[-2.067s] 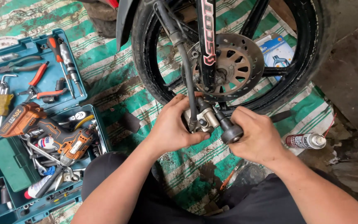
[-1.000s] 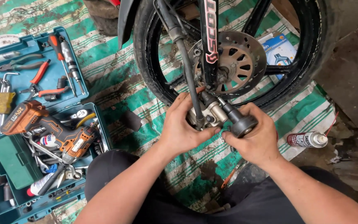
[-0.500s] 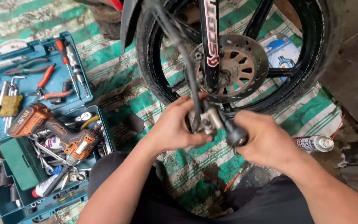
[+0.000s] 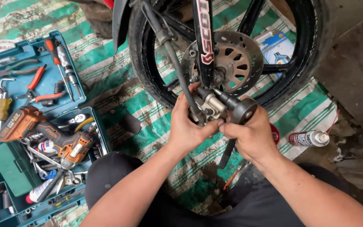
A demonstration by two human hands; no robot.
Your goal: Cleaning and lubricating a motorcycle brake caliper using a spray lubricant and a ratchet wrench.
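Note:
A motorcycle wheel [image 4: 303, 63] with a slotted brake disc [image 4: 242, 59] stands in front of me. Just below the disc sits a grey metal brake caliper [image 4: 211, 105] on its black hose [image 4: 175, 63]. My left hand [image 4: 188, 124] grips the caliper from the left. My right hand [image 4: 253, 136] wraps a dark ratchet wrench [image 4: 240, 111] whose round head presses against the caliper's right side; its handle sticks out below my palm.
An open blue tool case [image 4: 30, 201] at left holds an orange cordless drill [image 4: 43, 130], pliers, screwdrivers and sockets. A spray can [image 4: 309, 138] lies at right on the green-striped mat [image 4: 118, 88]. A blue packet [image 4: 276, 46] shows behind the spokes.
Both hands with caliper and wrench have shifted slightly up toward the disc. The wrench head now sits a little higher at the caliper's right side.

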